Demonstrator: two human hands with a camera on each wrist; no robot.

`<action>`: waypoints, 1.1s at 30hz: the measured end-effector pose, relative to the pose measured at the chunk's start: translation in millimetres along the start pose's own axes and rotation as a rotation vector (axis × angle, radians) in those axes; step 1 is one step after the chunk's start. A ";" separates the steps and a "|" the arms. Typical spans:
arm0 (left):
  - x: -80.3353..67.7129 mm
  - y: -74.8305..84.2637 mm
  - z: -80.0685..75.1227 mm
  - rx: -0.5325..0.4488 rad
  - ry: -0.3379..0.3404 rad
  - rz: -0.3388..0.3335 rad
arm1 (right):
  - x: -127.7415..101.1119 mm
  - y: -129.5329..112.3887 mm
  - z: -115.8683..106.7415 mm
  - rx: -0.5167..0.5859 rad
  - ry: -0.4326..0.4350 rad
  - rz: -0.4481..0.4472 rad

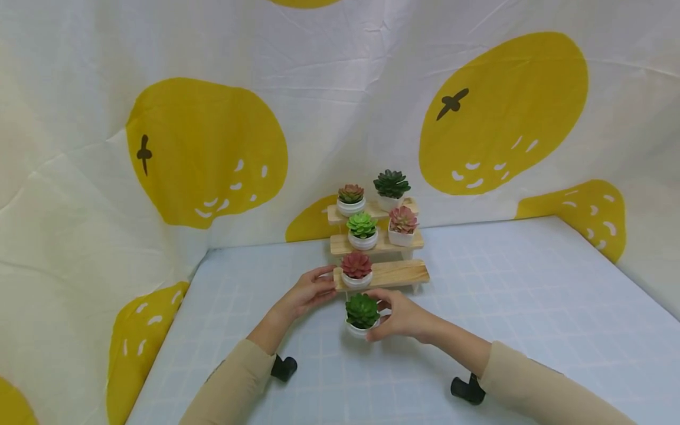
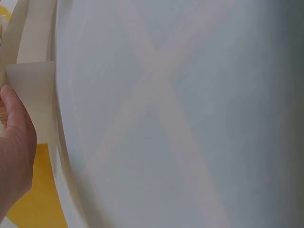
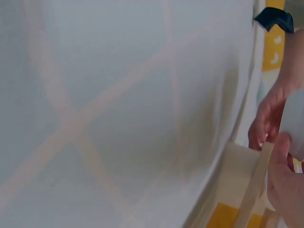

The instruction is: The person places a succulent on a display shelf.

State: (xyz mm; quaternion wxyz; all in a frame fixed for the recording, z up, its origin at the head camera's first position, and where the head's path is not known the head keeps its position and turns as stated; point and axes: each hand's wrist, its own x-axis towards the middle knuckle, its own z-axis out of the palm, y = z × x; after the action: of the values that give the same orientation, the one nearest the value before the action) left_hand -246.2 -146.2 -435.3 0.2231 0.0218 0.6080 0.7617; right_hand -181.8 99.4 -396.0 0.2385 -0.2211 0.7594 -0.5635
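Both wrist views show mostly blurred tablecloth, little else. Your right hand (image 1: 402, 316) curls round the green succulent pot (image 1: 362, 315) on the table (image 1: 504, 307), just before the wooden stand (image 1: 395, 274). Your left hand (image 1: 308, 291) grips the stand's lowest shelf end beside the red succulent (image 1: 356, 269).

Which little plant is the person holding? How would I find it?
Find the wooden step shelf in the middle of the blue checked table. Just in front of its lowest step, the right hand grips a dark green succulent in a white pot. It alone stands on the table, not the shelf.
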 end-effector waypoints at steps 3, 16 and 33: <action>-0.1 0.3 0.2 -0.004 0.003 0.001 | -3.5 -1.5 -5.1 -0.004 0.026 0.014; -0.2 2.2 1.4 0.005 0.020 -0.015 | -14.1 -6.4 -27.7 -0.004 0.098 0.030; -0.7 -0.4 0.6 0.011 0.006 0.008 | -22.4 -3.4 -50.1 -0.019 0.139 0.026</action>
State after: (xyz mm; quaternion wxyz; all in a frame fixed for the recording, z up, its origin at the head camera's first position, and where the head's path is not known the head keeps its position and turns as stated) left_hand -245.2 -145.9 -435.4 0.2180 0.0233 0.6126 0.7593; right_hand -194.6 149.6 -377.6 0.1904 -0.1738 0.7823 -0.5670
